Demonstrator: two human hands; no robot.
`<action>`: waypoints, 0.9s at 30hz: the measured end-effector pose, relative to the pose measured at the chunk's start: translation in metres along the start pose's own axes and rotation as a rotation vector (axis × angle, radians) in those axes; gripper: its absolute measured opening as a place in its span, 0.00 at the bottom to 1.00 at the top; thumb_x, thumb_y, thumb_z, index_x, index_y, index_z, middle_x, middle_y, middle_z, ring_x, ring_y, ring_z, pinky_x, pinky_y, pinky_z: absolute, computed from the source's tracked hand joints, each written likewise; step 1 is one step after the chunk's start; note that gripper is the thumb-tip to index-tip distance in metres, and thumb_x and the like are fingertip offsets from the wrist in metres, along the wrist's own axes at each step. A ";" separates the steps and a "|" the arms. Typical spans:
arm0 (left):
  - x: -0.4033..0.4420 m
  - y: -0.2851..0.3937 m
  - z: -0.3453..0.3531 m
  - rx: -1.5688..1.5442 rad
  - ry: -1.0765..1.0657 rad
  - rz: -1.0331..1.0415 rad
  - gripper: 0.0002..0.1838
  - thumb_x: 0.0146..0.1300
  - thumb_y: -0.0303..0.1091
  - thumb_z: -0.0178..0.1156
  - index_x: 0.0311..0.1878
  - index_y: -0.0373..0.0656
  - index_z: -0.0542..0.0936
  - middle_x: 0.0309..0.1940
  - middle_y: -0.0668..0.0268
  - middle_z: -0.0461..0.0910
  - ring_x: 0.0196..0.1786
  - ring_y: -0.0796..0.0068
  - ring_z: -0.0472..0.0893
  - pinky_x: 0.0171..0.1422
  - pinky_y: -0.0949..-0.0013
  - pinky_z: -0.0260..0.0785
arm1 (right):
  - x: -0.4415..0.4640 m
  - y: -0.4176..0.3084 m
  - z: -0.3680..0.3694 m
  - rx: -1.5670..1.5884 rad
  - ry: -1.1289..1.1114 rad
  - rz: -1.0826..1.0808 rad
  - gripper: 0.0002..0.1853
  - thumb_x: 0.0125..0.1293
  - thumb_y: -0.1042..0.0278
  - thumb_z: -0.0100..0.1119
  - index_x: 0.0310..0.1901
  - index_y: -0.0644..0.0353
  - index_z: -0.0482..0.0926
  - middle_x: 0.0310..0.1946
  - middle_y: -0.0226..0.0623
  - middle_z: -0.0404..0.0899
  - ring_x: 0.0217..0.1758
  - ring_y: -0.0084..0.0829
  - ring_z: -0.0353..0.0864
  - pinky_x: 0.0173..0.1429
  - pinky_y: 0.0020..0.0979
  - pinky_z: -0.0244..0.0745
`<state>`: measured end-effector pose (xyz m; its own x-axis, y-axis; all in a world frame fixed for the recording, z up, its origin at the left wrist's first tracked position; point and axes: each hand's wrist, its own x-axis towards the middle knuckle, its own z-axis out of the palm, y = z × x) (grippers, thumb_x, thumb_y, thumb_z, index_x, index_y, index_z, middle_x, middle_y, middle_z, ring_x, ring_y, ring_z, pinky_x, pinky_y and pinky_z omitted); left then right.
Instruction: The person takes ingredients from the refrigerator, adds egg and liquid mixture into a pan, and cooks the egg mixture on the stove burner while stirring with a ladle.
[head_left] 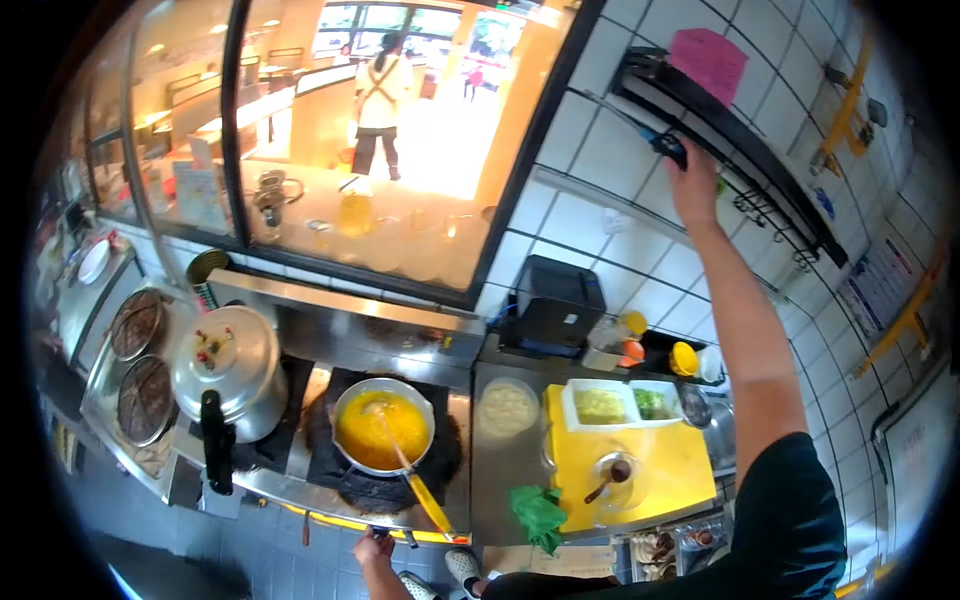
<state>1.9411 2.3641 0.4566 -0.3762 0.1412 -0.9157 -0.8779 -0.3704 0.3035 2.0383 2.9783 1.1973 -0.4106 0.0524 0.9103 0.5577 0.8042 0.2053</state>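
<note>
My right hand [692,180] reaches up to the tiled wall, fingers wrapped round the blue and black handle of a long thin tool [662,143]. Its narrow metal rod points up and left, beside the black wall rack [720,125]. Low at the stove's front edge, my left hand [374,550] closes on a small black handle [379,533]; whether this belongs to the pan or the stove I cannot tell. Above it, a pan [428,440] of yellow liquid stands on the burner. A stirring tool with a yellow handle [428,500] leans across its rim.
Left of the pan stands a large lidded pressure cooker [228,380] with a black handle. On the right counter are a yellow board [660,460], white containers [600,404], a green bag [538,515] and a black box [560,300]. Beyond the window, a person [382,95] stands.
</note>
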 end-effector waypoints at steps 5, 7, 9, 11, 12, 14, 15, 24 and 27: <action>-0.007 -0.002 0.001 -0.013 -0.003 0.041 0.17 0.75 0.39 0.60 0.54 0.35 0.74 0.34 0.52 0.82 0.27 0.58 0.83 0.32 0.53 0.81 | -0.002 -0.004 0.016 -0.013 -0.092 0.024 0.27 0.67 0.64 0.68 0.65 0.61 0.74 0.59 0.52 0.79 0.63 0.53 0.75 0.68 0.48 0.70; -0.025 0.001 0.007 0.030 0.023 0.066 0.17 0.74 0.40 0.61 0.55 0.37 0.74 0.34 0.52 0.83 0.28 0.58 0.84 0.33 0.53 0.82 | -0.007 0.000 0.023 -0.078 -0.135 0.012 0.27 0.67 0.63 0.67 0.66 0.60 0.74 0.60 0.51 0.79 0.64 0.53 0.75 0.69 0.47 0.69; -0.031 0.003 0.007 0.040 0.018 0.054 0.16 0.74 0.40 0.61 0.55 0.38 0.74 0.36 0.53 0.84 0.28 0.59 0.84 0.34 0.54 0.82 | -0.011 0.000 0.024 -0.049 -0.138 0.042 0.28 0.67 0.63 0.68 0.67 0.60 0.73 0.60 0.51 0.79 0.64 0.53 0.75 0.69 0.47 0.69; -0.029 0.001 0.007 0.041 -0.002 0.070 0.16 0.75 0.40 0.60 0.54 0.38 0.74 0.36 0.55 0.85 0.28 0.59 0.84 0.32 0.55 0.82 | -0.013 0.000 0.028 -0.039 -0.130 0.094 0.30 0.67 0.64 0.68 0.69 0.60 0.71 0.61 0.50 0.79 0.64 0.53 0.75 0.69 0.47 0.69; -0.025 0.000 0.006 0.042 -0.007 0.069 0.16 0.75 0.40 0.60 0.54 0.38 0.74 0.35 0.56 0.85 0.29 0.60 0.84 0.32 0.56 0.82 | -0.014 0.005 0.031 -0.021 -0.119 0.069 0.31 0.67 0.64 0.68 0.69 0.60 0.71 0.61 0.50 0.78 0.64 0.52 0.75 0.69 0.47 0.69; -0.033 0.001 0.009 0.058 0.023 0.086 0.14 0.74 0.38 0.60 0.52 0.38 0.75 0.35 0.56 0.85 0.29 0.60 0.85 0.32 0.55 0.82 | -0.015 0.010 0.035 0.016 -0.094 0.023 0.31 0.67 0.65 0.68 0.70 0.59 0.70 0.62 0.50 0.78 0.64 0.52 0.75 0.69 0.47 0.69; -0.035 0.002 0.009 0.058 0.016 0.086 0.14 0.75 0.38 0.60 0.52 0.38 0.75 0.35 0.56 0.85 0.30 0.60 0.85 0.32 0.54 0.82 | -0.015 0.005 0.031 -0.005 -0.119 0.055 0.32 0.67 0.66 0.68 0.71 0.59 0.69 0.62 0.49 0.78 0.65 0.52 0.75 0.69 0.47 0.70; -0.038 0.002 0.010 0.074 0.007 0.098 0.17 0.76 0.38 0.58 0.60 0.37 0.74 0.41 0.50 0.82 0.39 0.53 0.87 0.43 0.50 0.84 | -0.028 -0.024 0.000 -0.143 -0.151 -0.029 0.39 0.67 0.69 0.67 0.77 0.57 0.60 0.76 0.53 0.61 0.80 0.52 0.58 0.81 0.50 0.57; -0.051 0.006 0.015 0.037 0.013 0.086 0.13 0.75 0.37 0.60 0.50 0.36 0.75 0.34 0.58 0.83 0.29 0.62 0.85 0.32 0.57 0.83 | -0.051 -0.055 -0.029 -0.105 -0.126 -0.150 0.41 0.66 0.71 0.65 0.79 0.55 0.58 0.79 0.52 0.55 0.83 0.53 0.52 0.83 0.51 0.50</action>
<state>1.9506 2.3687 0.5095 -0.4470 0.0978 -0.8892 -0.8528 -0.3467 0.3906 2.0497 2.9146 1.1496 -0.5781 0.0156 0.8158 0.5530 0.7426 0.3777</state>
